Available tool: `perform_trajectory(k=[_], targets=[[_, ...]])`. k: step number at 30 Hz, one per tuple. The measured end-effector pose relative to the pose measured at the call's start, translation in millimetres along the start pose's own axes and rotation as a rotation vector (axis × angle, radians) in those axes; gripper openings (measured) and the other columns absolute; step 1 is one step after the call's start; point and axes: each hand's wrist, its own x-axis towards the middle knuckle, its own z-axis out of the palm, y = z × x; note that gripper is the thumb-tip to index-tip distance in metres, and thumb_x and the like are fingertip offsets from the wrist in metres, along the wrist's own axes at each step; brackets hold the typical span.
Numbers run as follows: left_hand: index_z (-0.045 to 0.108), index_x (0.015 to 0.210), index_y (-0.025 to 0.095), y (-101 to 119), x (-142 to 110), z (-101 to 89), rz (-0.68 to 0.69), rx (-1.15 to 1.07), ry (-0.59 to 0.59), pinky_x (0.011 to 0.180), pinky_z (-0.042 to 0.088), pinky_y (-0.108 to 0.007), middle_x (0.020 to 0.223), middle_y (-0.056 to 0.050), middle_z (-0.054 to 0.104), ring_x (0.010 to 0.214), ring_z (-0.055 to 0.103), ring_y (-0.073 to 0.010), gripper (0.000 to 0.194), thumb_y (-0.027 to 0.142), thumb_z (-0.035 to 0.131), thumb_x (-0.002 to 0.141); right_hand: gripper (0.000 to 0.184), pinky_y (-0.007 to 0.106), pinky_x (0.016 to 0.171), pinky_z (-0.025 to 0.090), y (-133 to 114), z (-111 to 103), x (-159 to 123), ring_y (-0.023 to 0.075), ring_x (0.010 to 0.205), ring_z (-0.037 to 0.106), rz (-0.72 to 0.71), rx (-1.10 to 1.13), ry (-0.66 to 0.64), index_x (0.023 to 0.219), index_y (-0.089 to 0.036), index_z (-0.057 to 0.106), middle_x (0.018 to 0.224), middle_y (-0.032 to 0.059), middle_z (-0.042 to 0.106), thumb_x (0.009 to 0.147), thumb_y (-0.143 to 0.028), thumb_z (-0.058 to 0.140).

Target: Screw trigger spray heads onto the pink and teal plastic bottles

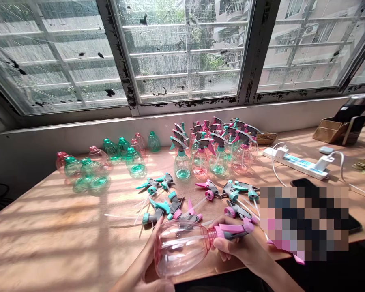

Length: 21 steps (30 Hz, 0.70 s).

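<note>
A clear pink spray bottle point(182, 249) lies on its side in the air above the table's front edge, its neck to the right. My left hand point(153, 259) is wrapped round its base end. At the neck, my right hand point(228, 243) grips the pink and grey trigger sprayer point(232, 230), which sits on the bottle's mouth; how tightly it is screwed on I cannot tell. A thin tube runs inside the bottle. Just beyond my hands lie several loose trigger sprayers, among them a teal one point(153, 215) and a pink one point(211, 190), with thin white tubes.
Several bottles with sprayers point(182, 164) stand at the back middle. Open-necked bottles point(135, 162) are at the left. A power strip point(296, 162) with cables, a dark phone point(346, 221) and a cardboard holder point(330, 129) occupy the right. Windows point(185, 48) rise behind the table.
</note>
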Motion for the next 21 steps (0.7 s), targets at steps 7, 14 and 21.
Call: perform_trajectory(k=[7, 14, 21], targets=[[0.021, 0.171, 0.05, 3.9, 1.8, -2.6, 0.01, -0.052, -0.047, 0.123, 0.046, -0.054, 0.179, -0.009, 0.036, 0.151, 0.056, -0.0391, 0.093, 0.039, 0.077, 0.098, 0.036, 0.028, 0.059, 0.04, 0.1, 0.1, -0.5, 0.0153, 0.058, 0.055, -0.006, 0.0, 0.013, 0.091, -0.018, 0.07, 0.063, -0.0027, 0.064, 0.082, -0.044, 0.094], [0.018, 0.169, 0.059, 9.5, 1.6, 9.0, 0.02, -0.027, -0.016, 0.123, 0.047, -0.046, 0.18, -0.002, 0.037, 0.149, 0.06, -0.0295, 0.091, 0.023, 0.07, 0.104, 0.038, 0.027, 0.058, 0.039, 4.2, -0.8, -0.3, 0.0143, 0.057, 0.057, -0.02, 0.015, 0.024, 0.092, -0.017, 0.071, 0.062, -0.0023, 0.066, 0.081, -0.044, 0.096], [0.02, 0.17, 0.054, 14.3, 0.6, 4.7, -0.003, -0.104, -0.083, 0.129, 0.038, -0.054, 0.181, -0.001, 0.036, 0.16, 0.047, -0.0349, 0.087, 0.04, 0.073, 0.102, 0.037, 0.025, 0.058, 0.043, 5.1, -1.9, 1.3, 0.0124, 0.057, 0.057, -0.031, 0.031, 0.009, 0.092, -0.019, 0.07, 0.064, -0.004, 0.065, 0.082, -0.043, 0.096]])
